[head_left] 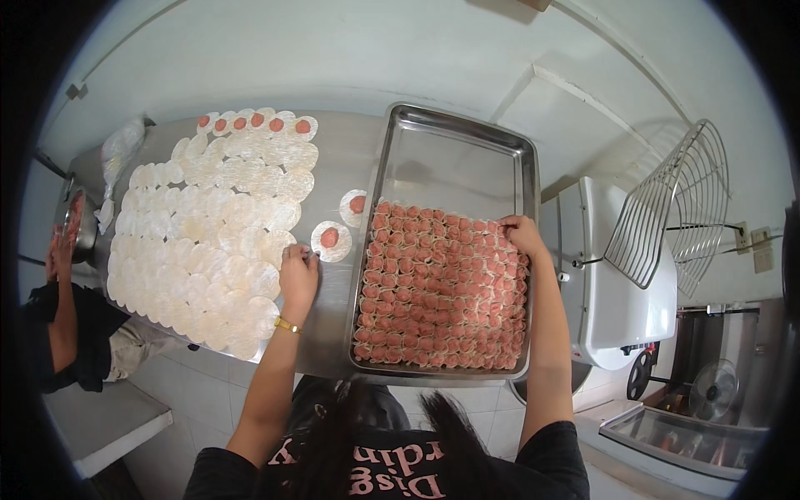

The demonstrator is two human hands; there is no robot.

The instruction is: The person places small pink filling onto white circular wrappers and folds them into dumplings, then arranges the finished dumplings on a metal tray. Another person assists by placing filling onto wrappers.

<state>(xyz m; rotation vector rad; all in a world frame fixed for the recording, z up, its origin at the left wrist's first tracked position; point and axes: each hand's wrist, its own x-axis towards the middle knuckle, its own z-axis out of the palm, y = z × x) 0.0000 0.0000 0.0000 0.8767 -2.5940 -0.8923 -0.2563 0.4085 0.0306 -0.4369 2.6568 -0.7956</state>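
Note:
My left hand (298, 273) rests at the right border of the spread of thin pale round wrappers (200, 242). Its fingers are slightly parted, with the tips beside a single wrapper topped with a pink meat filling (330, 239). Another filled wrapper (357, 205) lies just beyond that one. My right hand (523, 236) is over the right side of a deep metal tray (450, 158), fingers curled down at the end of the farthest row of open-topped meat dumplings (442, 287). Whatever those fingers pinch is hidden. Packed rows of dumplings cover the tray's near part.
Several wrappers in the far row carry meat dabs (258, 122). At the left, a person's hand (61, 254) is at a metal bowl of meat (81, 225), near a plastic bag (122, 158). A white appliance (612, 275) and wire rack (667, 208) stand right.

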